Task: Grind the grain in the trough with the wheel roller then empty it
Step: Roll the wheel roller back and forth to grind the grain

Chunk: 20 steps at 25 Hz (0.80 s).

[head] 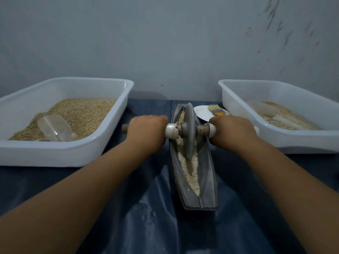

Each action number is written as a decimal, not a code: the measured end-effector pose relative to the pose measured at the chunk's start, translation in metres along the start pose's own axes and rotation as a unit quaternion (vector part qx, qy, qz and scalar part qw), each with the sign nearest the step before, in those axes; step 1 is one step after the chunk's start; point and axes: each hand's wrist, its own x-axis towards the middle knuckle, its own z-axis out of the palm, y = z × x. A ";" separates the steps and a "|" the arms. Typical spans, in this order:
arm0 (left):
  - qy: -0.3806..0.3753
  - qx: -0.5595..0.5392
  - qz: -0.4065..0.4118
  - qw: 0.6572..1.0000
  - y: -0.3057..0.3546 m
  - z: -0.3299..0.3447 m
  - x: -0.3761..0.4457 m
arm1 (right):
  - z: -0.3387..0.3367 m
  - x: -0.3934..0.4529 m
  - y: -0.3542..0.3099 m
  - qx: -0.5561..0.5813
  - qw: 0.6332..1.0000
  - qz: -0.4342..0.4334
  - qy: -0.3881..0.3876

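Observation:
A long grey boat-shaped trough (209,182) lies lengthwise in the middle of the table, with pale crushed grain (190,171) along its groove. The grey wheel roller (189,131) stands upright in the far half of the trough, on a wooden axle with white collars. My left hand (146,131) grips the left handle of the axle. My right hand (231,131) grips the right handle. Both forearms reach forward on either side of the trough.
A white tub (55,154) at left holds whole grain and a clear scoop (55,128). A white tub (297,142) at right holds ground grain and another scoop (262,108). A white plate (203,112) with a brush (216,110) sits behind the trough. Dark blue cloth (146,208) covers the table.

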 end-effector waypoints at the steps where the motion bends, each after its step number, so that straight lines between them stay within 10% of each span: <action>1: -0.003 0.002 0.002 1.000 0.001 -0.002 0.003 | 0.002 -0.001 0.000 0.009 1.000 0.005 0.013; 9: 0.149 0.022 0.092 0.984 0.009 -0.024 -0.067 | -0.015 -0.075 0.009 -0.002 1.000 -0.029 0.007; 20: 0.024 -0.019 -0.009 0.999 0.004 -0.002 -0.007 | 0.001 -0.007 -0.001 0.008 1.000 -0.004 0.025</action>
